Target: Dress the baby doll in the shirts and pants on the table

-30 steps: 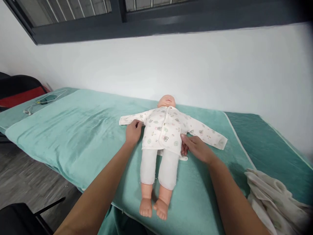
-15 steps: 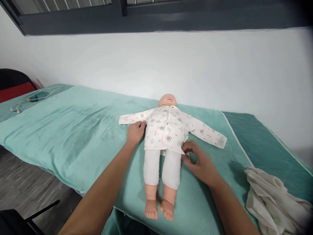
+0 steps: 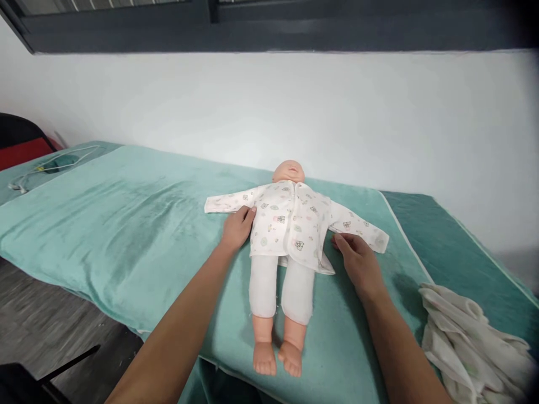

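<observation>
A baby doll (image 3: 287, 171) lies on its back on a teal blanket (image 3: 126, 224), head toward the wall. It wears a white printed shirt (image 3: 290, 224) with sleeves spread wide and white trousers (image 3: 280, 286); its bare feet (image 3: 278, 359) point at me. My left hand (image 3: 238, 227) rests flat against the doll's side under the left-hand sleeve, fingers together. My right hand (image 3: 357, 259) lies open on the blanket beside the shirt's lower right edge, fingertips just under the other sleeve.
A crumpled cream cloth (image 3: 471, 342) lies at the right near the table's edge. A darker teal sheet (image 3: 455, 247) covers the table's right end. A cable and small device (image 3: 50, 165) lie far left. A white wall runs behind; floor lies lower left.
My right hand let go of the shirt's hem and moved right and up, flattening on the blanket. My left hand stayed at the doll's side. The view drifted slightly.
</observation>
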Action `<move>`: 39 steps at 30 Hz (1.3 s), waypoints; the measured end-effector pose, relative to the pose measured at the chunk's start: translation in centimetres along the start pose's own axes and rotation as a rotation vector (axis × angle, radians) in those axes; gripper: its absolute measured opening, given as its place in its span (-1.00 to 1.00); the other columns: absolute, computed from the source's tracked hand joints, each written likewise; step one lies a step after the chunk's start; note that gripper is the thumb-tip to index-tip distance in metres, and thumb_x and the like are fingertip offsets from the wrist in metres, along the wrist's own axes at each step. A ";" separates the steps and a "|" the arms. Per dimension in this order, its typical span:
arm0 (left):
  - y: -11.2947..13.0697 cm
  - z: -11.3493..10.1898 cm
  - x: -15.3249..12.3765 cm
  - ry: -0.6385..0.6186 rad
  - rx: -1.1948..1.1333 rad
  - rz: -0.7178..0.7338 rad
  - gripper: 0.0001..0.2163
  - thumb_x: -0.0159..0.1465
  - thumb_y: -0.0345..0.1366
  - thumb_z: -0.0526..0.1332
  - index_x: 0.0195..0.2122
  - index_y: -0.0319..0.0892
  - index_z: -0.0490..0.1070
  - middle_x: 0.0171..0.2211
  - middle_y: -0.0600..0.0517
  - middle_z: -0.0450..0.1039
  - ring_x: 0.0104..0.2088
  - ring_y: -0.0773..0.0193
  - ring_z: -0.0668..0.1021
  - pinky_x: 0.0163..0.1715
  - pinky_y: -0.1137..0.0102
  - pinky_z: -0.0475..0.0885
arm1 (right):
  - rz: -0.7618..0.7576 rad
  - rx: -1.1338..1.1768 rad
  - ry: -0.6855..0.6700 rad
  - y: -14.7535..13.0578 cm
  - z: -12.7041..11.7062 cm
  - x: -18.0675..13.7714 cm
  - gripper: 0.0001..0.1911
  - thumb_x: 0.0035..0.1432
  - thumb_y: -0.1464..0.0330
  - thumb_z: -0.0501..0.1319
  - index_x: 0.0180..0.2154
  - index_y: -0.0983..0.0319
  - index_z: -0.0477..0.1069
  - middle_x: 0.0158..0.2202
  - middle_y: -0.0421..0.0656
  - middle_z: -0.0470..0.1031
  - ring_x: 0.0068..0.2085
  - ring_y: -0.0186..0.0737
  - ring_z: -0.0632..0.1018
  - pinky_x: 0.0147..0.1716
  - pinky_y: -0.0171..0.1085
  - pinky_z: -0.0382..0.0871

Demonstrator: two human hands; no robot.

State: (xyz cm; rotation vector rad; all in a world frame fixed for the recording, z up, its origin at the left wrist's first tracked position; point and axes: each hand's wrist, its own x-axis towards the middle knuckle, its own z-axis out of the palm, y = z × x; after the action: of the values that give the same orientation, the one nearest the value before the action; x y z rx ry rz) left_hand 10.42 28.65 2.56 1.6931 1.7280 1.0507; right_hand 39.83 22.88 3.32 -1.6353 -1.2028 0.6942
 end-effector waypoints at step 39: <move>3.5 2.8 -0.9 -0.167 -0.772 -0.097 -0.48 0.28 0.01 0.24 0.21 -0.08 0.35 0.20 -0.07 0.43 0.15 0.06 0.48 0.15 0.23 0.38 | 0.311 1.173 -0.358 -2.5 4.0 6.2 -0.68 0.33 0.25 0.11 0.03 0.20 0.44 0.03 -0.08 0.60 0.15 -0.01 0.54 0.16 0.04 0.46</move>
State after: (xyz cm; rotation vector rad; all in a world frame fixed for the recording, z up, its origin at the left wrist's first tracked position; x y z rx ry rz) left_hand 14.79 28.00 3.60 1.1458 1.0699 1.2676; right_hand 37.63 30.20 4.61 -0.6927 -0.5134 1.5596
